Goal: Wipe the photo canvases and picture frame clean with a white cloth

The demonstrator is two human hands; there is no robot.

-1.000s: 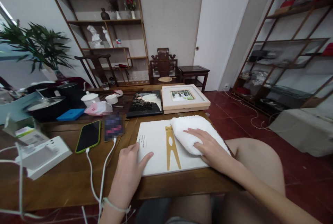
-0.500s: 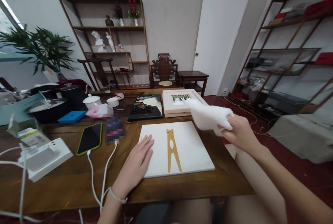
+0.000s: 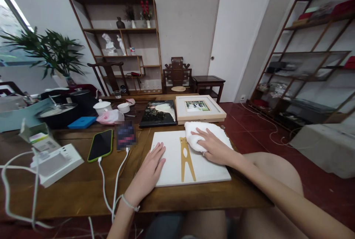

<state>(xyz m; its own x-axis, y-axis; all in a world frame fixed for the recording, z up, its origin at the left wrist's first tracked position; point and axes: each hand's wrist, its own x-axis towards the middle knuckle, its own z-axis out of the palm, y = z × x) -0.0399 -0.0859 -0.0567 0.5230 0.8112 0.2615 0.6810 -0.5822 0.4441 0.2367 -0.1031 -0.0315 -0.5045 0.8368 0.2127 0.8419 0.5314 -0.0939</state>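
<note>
Both hands down on the white board (image 3: 206, 174) on the worktop (image 3: 69, 191). Left hand (image 3: 149, 172) flat, loose, at the left edge. Right hand (image 3: 215, 150): fingers spread flat over the cloth (image 3: 194, 133), pressing not gripping; cloth directly underneath, just right of the gold clip (image 3: 186, 157).

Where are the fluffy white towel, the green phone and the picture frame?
white towel (image 3: 205, 125): head view, far edge beyond the fingers.
green phone (image 3: 100, 145): head view, middle of its dark screen.
picture frame (image 3: 215, 110): head view, its pale right border.

A blurred patch (image 3: 126, 135) hides the thing beside the phone (image 3: 101, 144); cloth (image 3: 195, 132) partly under the right hand (image 3: 215, 150).
</note>
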